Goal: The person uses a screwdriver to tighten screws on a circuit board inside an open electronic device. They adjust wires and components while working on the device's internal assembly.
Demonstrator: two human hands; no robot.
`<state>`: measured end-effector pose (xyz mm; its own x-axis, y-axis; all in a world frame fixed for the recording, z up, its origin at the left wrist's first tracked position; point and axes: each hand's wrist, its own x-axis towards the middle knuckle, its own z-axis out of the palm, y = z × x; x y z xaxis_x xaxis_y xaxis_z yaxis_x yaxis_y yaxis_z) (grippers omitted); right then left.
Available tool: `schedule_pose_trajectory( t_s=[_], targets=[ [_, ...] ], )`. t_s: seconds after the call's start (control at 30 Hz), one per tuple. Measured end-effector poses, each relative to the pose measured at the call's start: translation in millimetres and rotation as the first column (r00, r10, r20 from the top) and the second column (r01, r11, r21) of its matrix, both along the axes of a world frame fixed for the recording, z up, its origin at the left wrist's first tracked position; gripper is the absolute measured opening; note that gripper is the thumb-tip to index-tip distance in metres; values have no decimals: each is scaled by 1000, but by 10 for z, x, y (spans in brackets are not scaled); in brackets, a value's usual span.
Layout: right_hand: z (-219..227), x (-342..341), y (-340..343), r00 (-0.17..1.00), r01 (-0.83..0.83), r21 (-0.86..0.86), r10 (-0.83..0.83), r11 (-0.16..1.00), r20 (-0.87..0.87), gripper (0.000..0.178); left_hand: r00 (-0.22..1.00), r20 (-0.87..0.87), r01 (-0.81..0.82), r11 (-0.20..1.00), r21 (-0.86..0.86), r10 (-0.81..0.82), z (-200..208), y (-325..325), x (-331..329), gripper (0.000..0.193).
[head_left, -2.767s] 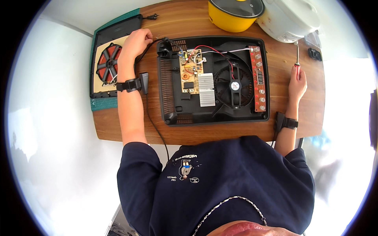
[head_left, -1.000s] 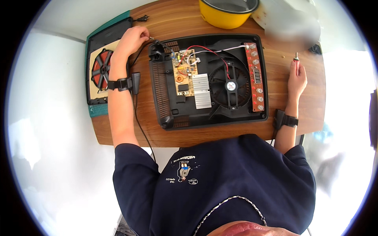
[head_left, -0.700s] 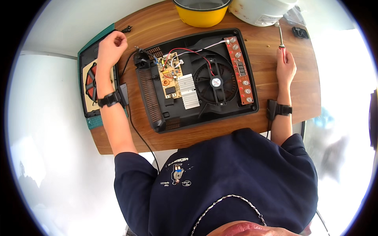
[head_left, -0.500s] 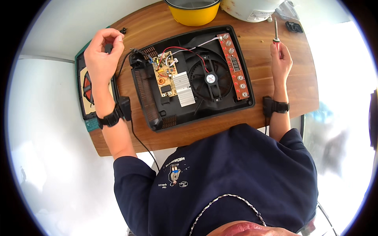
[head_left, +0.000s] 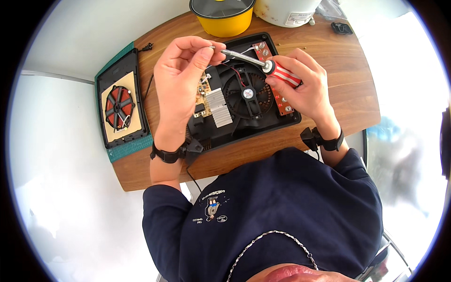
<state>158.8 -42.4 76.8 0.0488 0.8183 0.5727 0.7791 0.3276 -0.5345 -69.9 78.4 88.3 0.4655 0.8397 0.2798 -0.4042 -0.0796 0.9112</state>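
Thumb and fingertips of my left hand (head_left: 181,70) are closed in a pinch on a small metal piece (head_left: 213,47), seemingly a screw. My right hand (head_left: 307,84) grips the red-and-white handle of a screwdriver (head_left: 284,75). Its shaft points left, with the tip close to my left fingertips. Both hands are above an open black appliance housing (head_left: 253,130). Inside it are a fan (head_left: 248,94), a silver heat sink (head_left: 218,109), a tan circuit board (head_left: 201,109) and a red control board (head_left: 285,108). My hands hide parts of both boards.
On a green mat (head_left: 117,153) at the left lies a black panel (head_left: 101,84) bearing a round red-and-black coil (head_left: 119,109). A plug (head_left: 147,47) is beside it. At the back are a yellow pot (head_left: 224,26), a white bucket (head_left: 277,14) and a black piece (head_left: 341,28).
My left hand has moved right, and my right hand has moved left with the screwdriver. They have come together over the housing, and the screwdriver has tilted from upright to pointing left.
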Motion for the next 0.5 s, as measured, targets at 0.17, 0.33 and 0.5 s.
schedule_pose_trajectory(
  t_s=[0.17,0.33,0.5],
  targets=[
    [34,-85,-10,1000,17,12,-17,1000,11,36,984,171,67,994,-82,-52,-35,-115,38,12],
    [38,-127,-25,999,34,15,-34,999,10,36,952,274,173,977,-125,-134,-106,-119,9,16],
    [41,-156,-25,1000,23,23,-23,999,10,37,942,293,205,971,-124,-161,-138,-122,-20,17]
  ],
)
